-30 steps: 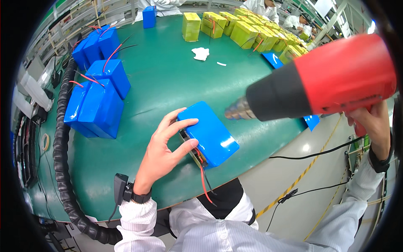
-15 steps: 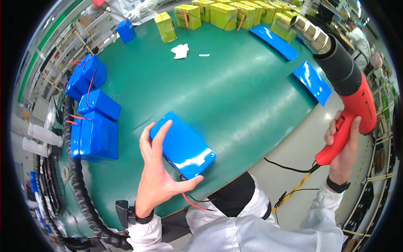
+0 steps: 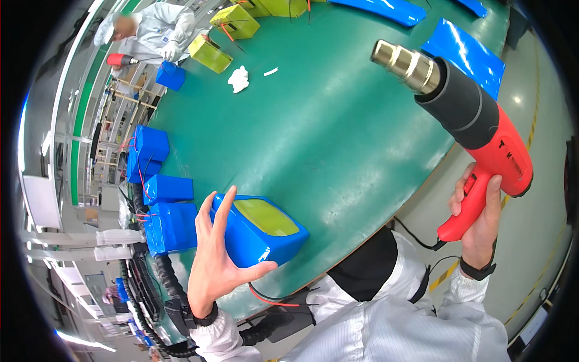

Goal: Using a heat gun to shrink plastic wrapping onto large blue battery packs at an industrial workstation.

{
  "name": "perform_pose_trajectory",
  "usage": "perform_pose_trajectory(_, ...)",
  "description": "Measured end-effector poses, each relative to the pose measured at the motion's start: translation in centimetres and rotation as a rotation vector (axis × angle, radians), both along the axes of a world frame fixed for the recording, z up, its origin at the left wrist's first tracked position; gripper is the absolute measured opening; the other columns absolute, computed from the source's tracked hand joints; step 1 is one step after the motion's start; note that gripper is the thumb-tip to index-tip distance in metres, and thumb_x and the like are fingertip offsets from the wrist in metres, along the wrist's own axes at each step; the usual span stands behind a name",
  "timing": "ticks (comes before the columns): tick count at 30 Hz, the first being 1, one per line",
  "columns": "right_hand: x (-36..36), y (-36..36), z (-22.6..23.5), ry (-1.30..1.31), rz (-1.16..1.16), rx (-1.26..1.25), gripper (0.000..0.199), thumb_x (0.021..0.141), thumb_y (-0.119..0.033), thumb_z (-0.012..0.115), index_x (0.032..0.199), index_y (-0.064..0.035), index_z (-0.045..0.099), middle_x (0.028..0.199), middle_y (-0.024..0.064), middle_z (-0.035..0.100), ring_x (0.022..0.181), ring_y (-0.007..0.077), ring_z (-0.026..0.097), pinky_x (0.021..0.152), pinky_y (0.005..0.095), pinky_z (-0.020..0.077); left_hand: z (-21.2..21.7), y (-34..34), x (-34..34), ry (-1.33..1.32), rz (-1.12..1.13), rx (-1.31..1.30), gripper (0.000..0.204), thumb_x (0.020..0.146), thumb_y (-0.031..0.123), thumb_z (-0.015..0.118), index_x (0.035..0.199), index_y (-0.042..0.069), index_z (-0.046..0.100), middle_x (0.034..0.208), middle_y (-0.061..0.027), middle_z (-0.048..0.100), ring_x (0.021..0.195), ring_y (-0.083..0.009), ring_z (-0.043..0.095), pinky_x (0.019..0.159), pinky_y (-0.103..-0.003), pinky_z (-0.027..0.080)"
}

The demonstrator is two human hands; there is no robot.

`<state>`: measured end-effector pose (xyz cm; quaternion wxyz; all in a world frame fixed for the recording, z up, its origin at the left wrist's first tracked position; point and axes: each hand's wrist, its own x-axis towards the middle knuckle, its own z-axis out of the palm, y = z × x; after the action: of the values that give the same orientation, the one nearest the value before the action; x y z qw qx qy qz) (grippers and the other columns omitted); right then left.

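Note:
My right hand [image 3: 480, 220] is wrapped round the handle of a red and black heat gun [image 3: 482, 130], held up at the right with its metal nozzle towards the upper left. In front of me on the green table lies a battery pack in blue shrink wrap [image 3: 265, 241]. A yellow-green face shows through an opening in the wrap. Red and black wires run out from its near side. My left hand [image 3: 220, 262] is open at the pack's left side, fingers and thumb spread apart; whether it touches the pack I cannot tell.
More blue packs [image 3: 172, 226] with wires stand along the left edge of the green table [image 3: 338, 139]. Yellow-green packs [image 3: 235, 23] line the far side, near blue wrap sleeves [image 3: 467, 54]. A white scrap [image 3: 239, 79] lies between. At far left, a co-worker [image 3: 163, 30] holds another heat gun.
The pack has been turned, so its yellow-green face now shows on top instead of smooth blue wrap. My left hand has spread its fingers. The view has shifted, bringing the co-worker into sight.

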<state>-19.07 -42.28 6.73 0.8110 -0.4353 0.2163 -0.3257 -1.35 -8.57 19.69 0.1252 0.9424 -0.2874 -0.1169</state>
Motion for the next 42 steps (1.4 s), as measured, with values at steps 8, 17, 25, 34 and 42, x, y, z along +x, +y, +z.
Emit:
perform_pose_trajectory(8,-0.4,-1.1,-0.9,0.045,0.031,-0.042,0.053,0.100,-0.050,0.057,0.117,0.0001,0.050,0.100,0.0085,0.053,0.070,0.0151,0.055,0.054,0.0277,0.0468,0.6,3.2,1.3,0.072,-0.171,-0.035,0.134,0.049,0.037,0.094,0.157,0.004,0.022,0.154,-0.0265,0.031,0.144,-0.0440,0.031,0.117,-0.059,0.027)
perform_pose_trajectory(17,-6.2,-2.4,-5.4,0.324,0.391,-0.498,0.046,0.086,-0.032,0.081,0.110,0.0037,0.064,0.082,0.0076,0.068,0.069,0.0200,0.066,0.063,0.0307,0.0522,1.2,6.1,3.2,0.263,-0.338,0.002,0.144,0.048,0.034,0.094,0.157,-0.005,0.008,0.161,-0.0259,0.023,0.151,-0.0417,0.021,0.122,-0.058,0.007)
perform_pose_trajectory(25,-6.5,0.5,-4.6,0.205,0.522,-0.587,0.038,0.084,-0.011,0.080,0.116,0.0022,0.065,0.107,0.0102,0.072,0.092,0.0246,0.070,0.081,0.0346,0.0556,-0.1,10.4,4.3,0.368,-0.263,-0.202,0.154,0.041,0.026,0.097,0.162,0.012,0.004,0.163,-0.0231,0.018,0.153,-0.0378,0.017,0.122,-0.055,0.018)
perform_pose_trajectory(34,-5.2,2.6,-4.3,0.137,0.593,-0.655,0.032,0.090,-0.003,0.073,0.119,0.0062,0.064,0.112,0.0137,0.073,0.102,0.0259,0.070,0.089,0.0355,0.0569,0.3,14.3,3.9,0.461,-0.026,-0.111,0.158,0.043,0.014,0.098,0.162,0.016,-0.006,0.167,-0.0177,0.006,0.154,-0.0325,0.015,0.120,-0.051,0.025)
perform_pose_trajectory(42,-4.5,4.1,-2.4,0.255,0.580,-0.422,0.025,0.089,-0.011,0.075,0.106,0.0063,0.069,0.104,0.0134,0.075,0.094,0.0244,0.073,0.081,0.0325,0.0582,-0.4,15.8,3.3,0.382,-0.035,-0.170,0.152,0.043,0.015,0.097,0.162,0.013,0.004,0.165,-0.0168,0.014,0.150,-0.0338,0.026,0.117,-0.056,0.032)
